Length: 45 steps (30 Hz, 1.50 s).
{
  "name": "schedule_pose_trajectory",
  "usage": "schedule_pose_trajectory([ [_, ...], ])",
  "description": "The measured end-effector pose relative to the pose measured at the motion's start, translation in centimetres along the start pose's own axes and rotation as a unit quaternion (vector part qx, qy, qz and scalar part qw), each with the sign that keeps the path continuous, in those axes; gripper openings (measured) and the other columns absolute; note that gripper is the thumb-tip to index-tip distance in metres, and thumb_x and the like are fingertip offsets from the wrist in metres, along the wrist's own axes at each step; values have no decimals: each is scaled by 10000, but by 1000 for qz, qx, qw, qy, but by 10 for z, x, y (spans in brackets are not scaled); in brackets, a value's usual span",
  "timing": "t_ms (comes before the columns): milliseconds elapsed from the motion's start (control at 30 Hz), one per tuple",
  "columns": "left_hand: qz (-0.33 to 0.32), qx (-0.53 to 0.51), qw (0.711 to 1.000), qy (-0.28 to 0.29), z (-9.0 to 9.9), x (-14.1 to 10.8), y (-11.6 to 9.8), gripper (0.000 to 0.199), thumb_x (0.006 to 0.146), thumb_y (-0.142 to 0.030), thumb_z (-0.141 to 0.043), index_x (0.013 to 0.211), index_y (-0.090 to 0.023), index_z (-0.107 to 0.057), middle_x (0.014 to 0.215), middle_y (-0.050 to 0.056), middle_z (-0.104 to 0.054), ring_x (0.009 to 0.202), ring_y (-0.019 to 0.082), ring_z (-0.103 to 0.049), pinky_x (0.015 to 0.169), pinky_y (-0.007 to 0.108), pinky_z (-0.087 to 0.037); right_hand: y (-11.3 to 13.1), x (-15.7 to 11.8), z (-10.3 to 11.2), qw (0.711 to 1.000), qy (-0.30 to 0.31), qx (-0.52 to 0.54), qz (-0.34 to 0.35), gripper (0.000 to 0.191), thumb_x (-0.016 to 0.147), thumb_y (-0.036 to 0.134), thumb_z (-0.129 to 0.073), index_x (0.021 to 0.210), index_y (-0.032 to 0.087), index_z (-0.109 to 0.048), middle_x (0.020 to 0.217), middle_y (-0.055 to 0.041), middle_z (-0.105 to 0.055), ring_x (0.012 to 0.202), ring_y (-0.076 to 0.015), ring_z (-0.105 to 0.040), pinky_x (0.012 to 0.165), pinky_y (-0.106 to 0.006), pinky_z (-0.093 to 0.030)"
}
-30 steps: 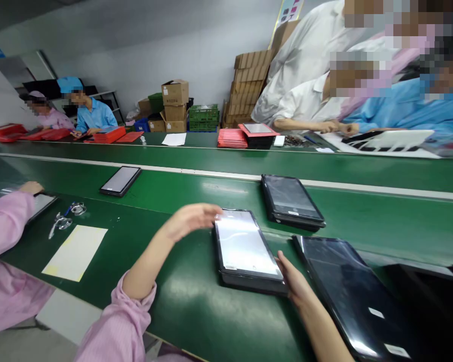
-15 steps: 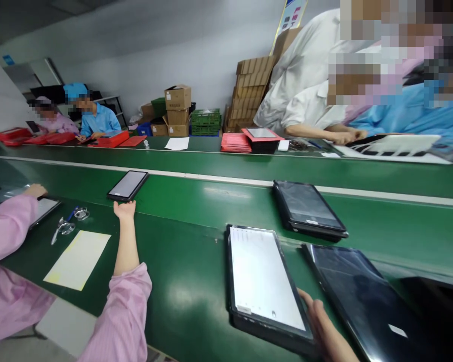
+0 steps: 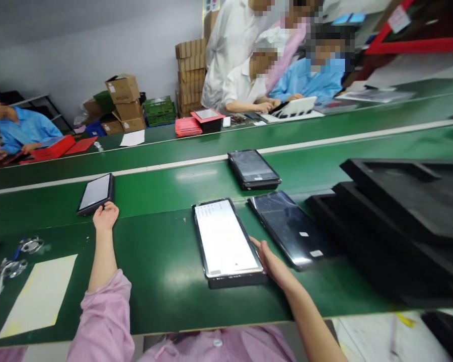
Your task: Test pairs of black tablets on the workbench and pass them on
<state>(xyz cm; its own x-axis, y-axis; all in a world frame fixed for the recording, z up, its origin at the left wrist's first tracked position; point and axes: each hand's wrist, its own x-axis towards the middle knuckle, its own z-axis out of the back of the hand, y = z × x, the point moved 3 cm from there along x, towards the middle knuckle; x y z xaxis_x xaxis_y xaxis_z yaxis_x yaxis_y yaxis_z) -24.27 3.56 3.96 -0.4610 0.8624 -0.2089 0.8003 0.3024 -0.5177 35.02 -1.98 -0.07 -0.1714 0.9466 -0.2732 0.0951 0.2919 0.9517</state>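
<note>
My left hand (image 3: 105,216) reaches far over the green bench, its fingers curled at the near edge of a small tablet (image 3: 95,192) in a black casing. Near the bench's middle lies a larger tablet with a lit white screen (image 3: 226,239), on a black tray. My right hand (image 3: 274,264) is against its right side, thumb up and the other fingers partly hidden by the tray edge. To the right rests a dark tablet (image 3: 287,226) with small white labels. Another dark tablet (image 3: 253,166) sits on a black stack farther back.
Black trays (image 3: 407,221) are piled at the right. At the left lie a pale sheet (image 3: 40,296) and cables in clear wrap (image 3: 13,267). A white rail (image 3: 162,166) crosses the bench. People sit and stand beyond it, near red folders (image 3: 189,127) and cartons (image 3: 123,90).
The view has turned right, bringing the tray pile into sight. The small tablet now sits at a different angle, and my left fingers have curled more at its edge. My right hand remains beside the lit tablet.
</note>
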Motion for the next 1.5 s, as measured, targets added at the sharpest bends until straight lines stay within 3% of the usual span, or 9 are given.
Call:
schedule_pose_trajectory([
  [233, 154, 116, 981, 18, -8, -60, 69, 134, 796, -58, -530, 834, -179, -484, 763, 8, -550, 575, 111, -574, 611, 271, -532, -1, -24, 2, 999, 23, -38, -17, 759, 842, 810, -442, 1306, 256, -676, 986, -97, -777, 935, -322, -719, 821, -434, -574],
  [400, 301, 244, 915, 115, 9, -160, 116, 403, 724, -75, -722, 1040, -222, -519, 807, 8, -602, 653, 135, -601, 670, 287, -513, -3, -54, 15, 994, 50, -71, -61, 859, 849, 842, -358, 1426, 241, -569, 901, -83, -769, 709, -237, -689, 624, -344, -555],
  [567, 379, 287, 844, 248, 24, -265, 148, 528, 805, -370, -798, 1180, -254, -445, 813, 18, -628, 680, 145, -607, 588, 230, -423, 4, -76, 27, 971, 83, -206, -88, 919, 856, 852, -263, 1309, 163, -670, 637, -59, -681, 559, -217, -630, 519, -315, -480],
  [700, 432, 280, 816, 262, 33, -321, 174, 569, 814, -503, -767, 1226, -259, -461, 790, 19, -640, 643, 153, -600, 539, 236, -408, 35, -68, 29, 909, -35, -414, 35, 727, 939, 721, -278, 1018, 218, -798, 713, -101, -707, 687, -266, -655, 671, -375, -499],
  [867, 425, 336, 801, 254, 32, -348, 177, 636, 859, -628, -653, 1332, -224, -521, 799, 37, -661, 680, 180, -636, 640, 303, -462, 68, -28, 1, 874, -39, -425, 235, 605, 1013, 567, -265, 1184, 230, -738, 1111, -119, -671, 1063, -290, -621, 949, -431, -483],
  [1033, 389, 450, 724, 349, 10, -322, 104, 462, 951, -461, -596, 1355, -238, -614, 919, 107, -716, 732, 231, -682, 696, 357, -493, 68, 36, -23, 847, -5, -450, 282, 610, 1006, 606, -280, 1327, 238, -645, 1373, -141, -518, 1332, -336, -436, 1139, -537, -335],
  [1167, 112, 504, 830, 210, -12, -236, 53, 382, 839, -349, -746, 1191, -205, -717, 1024, 115, -729, 959, 288, -666, 863, 361, -503, 56, 76, -25, 880, 37, -393, 265, 683, 993, 667, -232, 1368, 227, -596, 1338, -129, -557, 1313, -299, -470, 1162, -509, -322],
  [1300, -24, 427, 903, 42, -20, -142, 66, 274, 963, -364, -571, 1119, -177, -697, 1307, 117, -648, 1320, 245, -530, 1084, 319, -399, 43, 96, -18, 938, 63, -256, 225, 763, 952, 745, -227, 1357, 208, -585, 1293, -114, -622, 1185, -273, -580, 1105, -495, -401],
  [1500, -6, 467, 872, 150, -36, -74, 115, 741, 882, -715, -428, 1312, -133, -584, 1297, 188, -664, 1235, 308, -612, 1085, 461, -408, 33, 105, -26, 974, 43, -107, 193, 757, 910, 790, -259, 1206, 229, -672, 1084, -86, -695, 1021, -253, -638, 1048, -472, -462],
])
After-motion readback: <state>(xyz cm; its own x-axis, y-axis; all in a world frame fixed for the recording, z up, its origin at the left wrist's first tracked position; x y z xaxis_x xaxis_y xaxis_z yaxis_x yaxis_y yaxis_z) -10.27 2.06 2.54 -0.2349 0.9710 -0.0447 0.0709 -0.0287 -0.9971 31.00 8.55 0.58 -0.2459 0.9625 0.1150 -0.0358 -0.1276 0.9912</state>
